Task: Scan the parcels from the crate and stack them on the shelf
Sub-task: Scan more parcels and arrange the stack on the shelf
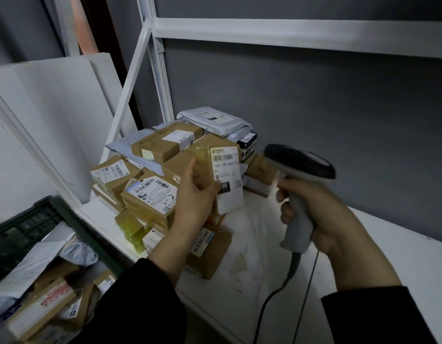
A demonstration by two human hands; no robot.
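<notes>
Head view: at the centre, the left hand [193, 196] holds a small yellowish parcel [223, 175] upright, fingers curled around its edge, the white label turned to the camera. At 3 o'clock from it, the right hand [314, 212] grips the grey handle of the scanner [299, 167], whose dark head is just beside the parcel. Behind, toward 11 o'clock, a pile of boxes and bags [165, 147] covers part of the white shelf [401, 244]. At 8 o'clock is the dark green crate [73, 220] with more parcels inside. The cable [269, 299] hangs toward 6 o'clock.
</notes>
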